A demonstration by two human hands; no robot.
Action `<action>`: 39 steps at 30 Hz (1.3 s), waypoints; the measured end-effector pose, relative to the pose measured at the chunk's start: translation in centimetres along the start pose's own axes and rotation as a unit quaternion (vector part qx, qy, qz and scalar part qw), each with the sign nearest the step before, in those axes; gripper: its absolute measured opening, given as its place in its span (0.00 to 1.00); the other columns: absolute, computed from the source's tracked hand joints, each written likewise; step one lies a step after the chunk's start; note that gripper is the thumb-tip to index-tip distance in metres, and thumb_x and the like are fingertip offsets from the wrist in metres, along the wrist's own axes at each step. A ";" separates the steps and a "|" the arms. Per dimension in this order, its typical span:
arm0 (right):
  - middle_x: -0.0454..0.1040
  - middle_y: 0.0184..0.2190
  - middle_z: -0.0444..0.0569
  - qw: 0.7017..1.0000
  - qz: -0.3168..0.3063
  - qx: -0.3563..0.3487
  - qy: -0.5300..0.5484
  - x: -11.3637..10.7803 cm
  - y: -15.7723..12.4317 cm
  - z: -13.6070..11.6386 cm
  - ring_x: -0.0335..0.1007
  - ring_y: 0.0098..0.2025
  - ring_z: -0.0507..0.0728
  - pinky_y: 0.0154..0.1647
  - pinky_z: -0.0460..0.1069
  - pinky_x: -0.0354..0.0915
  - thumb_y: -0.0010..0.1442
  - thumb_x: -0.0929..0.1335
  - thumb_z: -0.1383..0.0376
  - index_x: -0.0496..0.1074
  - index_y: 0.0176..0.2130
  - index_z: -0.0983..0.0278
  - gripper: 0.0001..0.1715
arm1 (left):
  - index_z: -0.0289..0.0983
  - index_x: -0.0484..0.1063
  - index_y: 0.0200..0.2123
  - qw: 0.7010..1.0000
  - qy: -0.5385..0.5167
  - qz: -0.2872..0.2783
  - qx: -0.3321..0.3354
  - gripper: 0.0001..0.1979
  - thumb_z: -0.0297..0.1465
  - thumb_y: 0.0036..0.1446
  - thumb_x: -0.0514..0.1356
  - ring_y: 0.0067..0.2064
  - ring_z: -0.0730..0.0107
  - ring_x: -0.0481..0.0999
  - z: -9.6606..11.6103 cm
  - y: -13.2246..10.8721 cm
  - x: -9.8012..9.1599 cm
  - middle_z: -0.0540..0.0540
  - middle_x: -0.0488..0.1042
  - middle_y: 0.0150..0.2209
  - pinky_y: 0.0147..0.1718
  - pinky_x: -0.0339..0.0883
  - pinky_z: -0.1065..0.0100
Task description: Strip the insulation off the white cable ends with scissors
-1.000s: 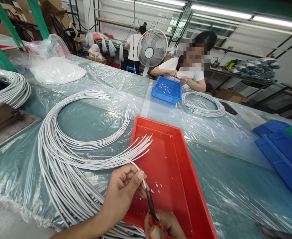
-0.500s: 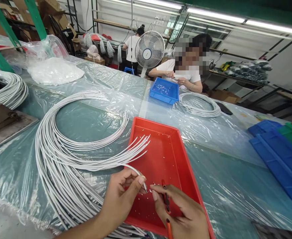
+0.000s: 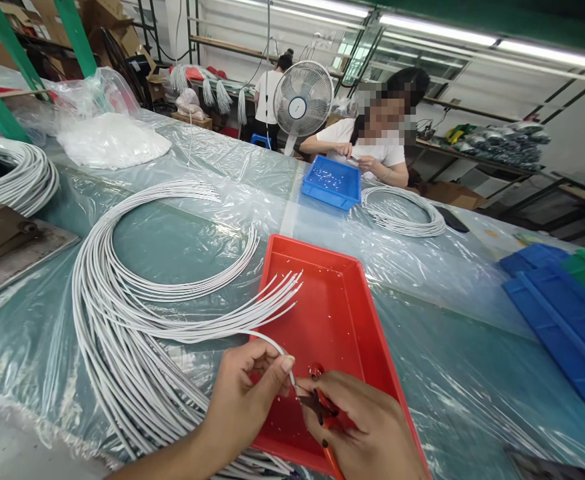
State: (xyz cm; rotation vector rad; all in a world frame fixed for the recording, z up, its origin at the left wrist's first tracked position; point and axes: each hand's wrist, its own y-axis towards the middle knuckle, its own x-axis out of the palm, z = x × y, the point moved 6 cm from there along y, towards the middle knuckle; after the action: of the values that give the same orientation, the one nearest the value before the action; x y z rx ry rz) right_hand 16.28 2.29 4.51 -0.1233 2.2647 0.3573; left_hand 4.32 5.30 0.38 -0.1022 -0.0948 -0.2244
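Note:
My left hand (image 3: 245, 397) pinches the end of one white cable (image 3: 267, 341) over the near corner of the red tray (image 3: 340, 293). My right hand (image 3: 367, 427) is closed round small red-handled cutters (image 3: 322, 407), whose jaws sit right at the cable tip by my left fingertips. The cable comes off a big curved bundle of white cables (image 3: 117, 320) lying to the left, with several loose ends fanned over the tray's left rim. White scraps dot the tray floor.
Clear plastic sheet (image 3: 447, 347) covers the table. Across it a seated person works beside a blue tray (image 3: 332, 181) and a cable coil (image 3: 405, 213). Stacked blue trays (image 3: 562, 313) lie right. A fan (image 3: 302, 100) and a white bag (image 3: 112, 140) stand behind.
My right hand has turned the cutters from lying loosely along its fingers to gripped with the jaws at the cable tip. My left hand kept its pinch on the cable.

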 end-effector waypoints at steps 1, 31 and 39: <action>0.65 0.18 0.41 1.000 -0.008 -0.007 -0.011 0.0 0.0 -0.1 0.60 0.21 0.51 0.23 0.43 0.57 0.49 0.62 0.74 0.69 0.26 0.63 0.10 | 0.34 0.68 0.23 1.000 0.000 0.000 -0.002 0.13 0.35 0.56 0.56 0.24 0.73 0.69 -0.1 0.0 0.0 0.50 0.69 0.20 0.25 0.63 0.73; 0.70 0.18 0.42 0.937 -0.021 0.209 0.280 0.8 0.6 2.1 0.61 0.22 0.50 0.24 0.43 0.57 0.45 0.69 0.70 0.74 0.21 0.65 0.04 | 0.33 0.70 0.24 0.991 -0.131 -0.025 -0.029 0.11 0.33 0.54 0.59 0.24 0.75 0.70 0.0 0.0 0.4 0.50 0.71 0.20 0.26 0.64 0.75; 0.65 0.16 0.40 0.859 -0.096 0.267 0.426 2.2 0.4 3.3 0.56 0.20 0.47 0.22 0.42 0.54 0.48 0.70 0.63 0.70 0.20 0.67 0.10 | 0.32 0.72 0.23 0.987 -0.156 -0.010 -0.031 0.09 0.32 0.51 0.62 0.22 0.75 0.70 0.0 0.2 0.3 0.50 0.72 0.19 0.24 0.64 0.75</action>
State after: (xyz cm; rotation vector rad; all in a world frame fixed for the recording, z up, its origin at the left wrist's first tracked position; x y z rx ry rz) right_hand 17.17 3.72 0.87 -0.2489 3.0880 -0.5623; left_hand 4.63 5.48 0.43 -0.1985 -0.3998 -0.2295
